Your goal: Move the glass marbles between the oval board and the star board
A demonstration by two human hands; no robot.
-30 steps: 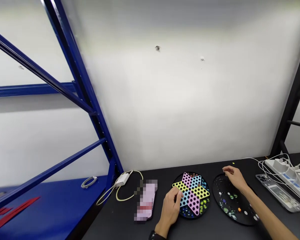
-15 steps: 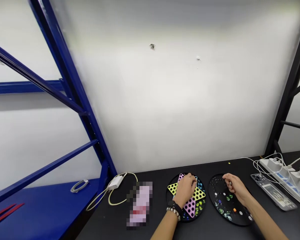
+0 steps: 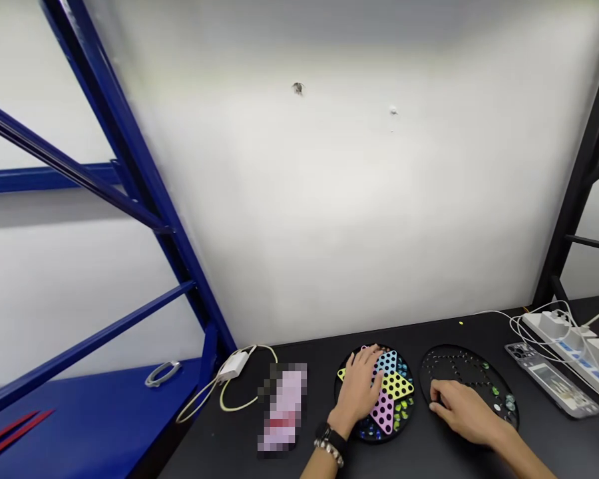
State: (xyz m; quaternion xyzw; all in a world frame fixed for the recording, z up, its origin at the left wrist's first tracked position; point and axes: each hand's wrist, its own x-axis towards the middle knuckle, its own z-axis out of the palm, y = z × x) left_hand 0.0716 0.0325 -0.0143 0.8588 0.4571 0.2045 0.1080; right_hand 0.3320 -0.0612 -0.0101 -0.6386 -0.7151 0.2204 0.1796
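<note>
Phone (image 3: 549,378) beside power strip (image 3: 576,359); red strips (image 3: 17,437) on blue shelf (image 3: 104,426)

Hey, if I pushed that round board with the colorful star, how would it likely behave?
The board lies flat and low, so it would probably slide rather than tip. Its shiny yellow-green pieces look small and glassy, so they might shift or roll.

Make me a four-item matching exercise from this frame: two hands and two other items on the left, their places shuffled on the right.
1. Right hand
2. Coiled cable
3. Left hand
4. Power strip

A. Over the coloured star
B. Right end of the black table
C. Over the starless round board
D. On the blue surface

Pairs: 1-C, 2-D, 3-A, 4-B
</note>
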